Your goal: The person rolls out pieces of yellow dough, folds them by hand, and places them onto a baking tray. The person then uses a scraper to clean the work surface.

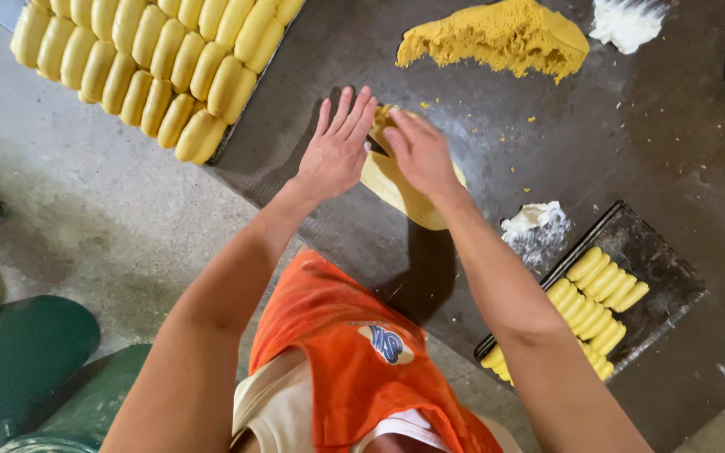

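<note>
Looking down from the head camera, we see a dark, flour-streaked work table (631,134) set over a grey concrete floor (86,210), with green cylinders (27,352) lying at the lower left.

Near the table's front edge lies a flattened piece of yellow dough (396,189), and both hands are on it. Our left hand (339,147) lies flat with the fingers stretched out and together, pressing at the dough's left edge; it grasps nothing. Our right hand (419,151) rests on top of the dough with the fingers bent down at its far end; whether they pinch the dough or only press it we cannot tell. A small dark object shows between the two hands, too hidden to identify.

Farther back sits a large torn lump of yellow dough (497,38), well apart from the hands, with a patch of white flour (627,21) beside it. Another heap of flour (534,222) lies just right of our right forearm. At the upper left a tray of shaped dough rolls (153,59) is packed in rows, and at the lower right a dark baking tray (656,281) holds a shorter row of rolls (593,298). An orange apron (354,352) hangs below.
</note>
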